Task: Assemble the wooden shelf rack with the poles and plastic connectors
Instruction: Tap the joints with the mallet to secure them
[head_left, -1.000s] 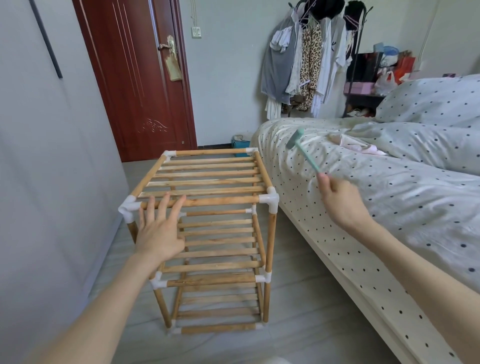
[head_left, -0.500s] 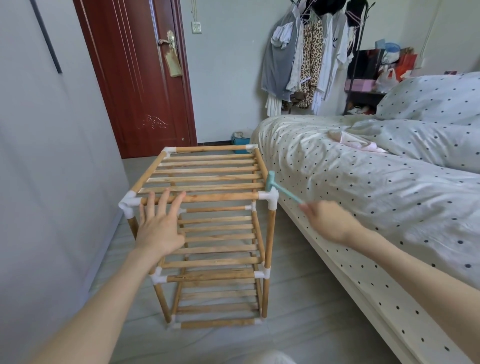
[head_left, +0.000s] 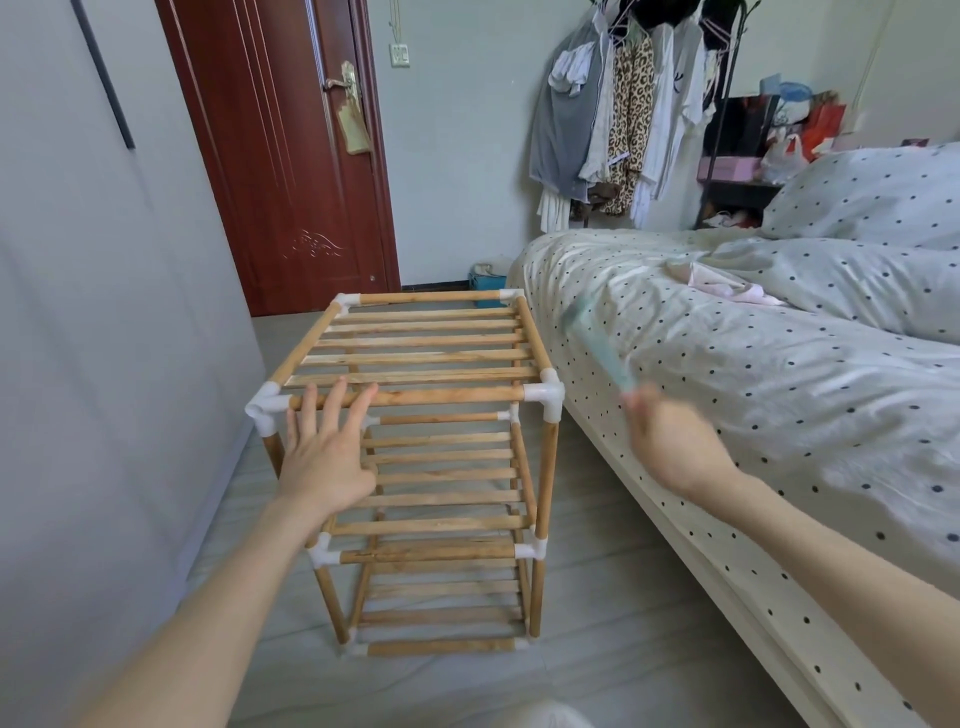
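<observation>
Wooden and three tiers tall, the shelf rack (head_left: 431, 467) stands upright on the pale floor (head_left: 597, 649) between the grey wall (head_left: 104, 364) and the bed (head_left: 779, 415), its poles joined at the corners by white plastic connectors. Your left hand (head_left: 324, 457) lies flat, fingers straight and spread, on the front top pole (head_left: 415, 397), near the front-left connector (head_left: 266, 410). Your right hand (head_left: 675, 447) is raised over the bed's edge, just right of the front-right connector (head_left: 545, 397) and apart from it, fingers curled round the handle of a teal hammer (head_left: 597, 343). Both hand and hammer are blurred; the hammer's head points up and to the left, over the dotted sheet. Behind the rack, a dark red door (head_left: 291, 156) is shut, and clothes (head_left: 623, 119) hang on a stand by the far wall.
</observation>
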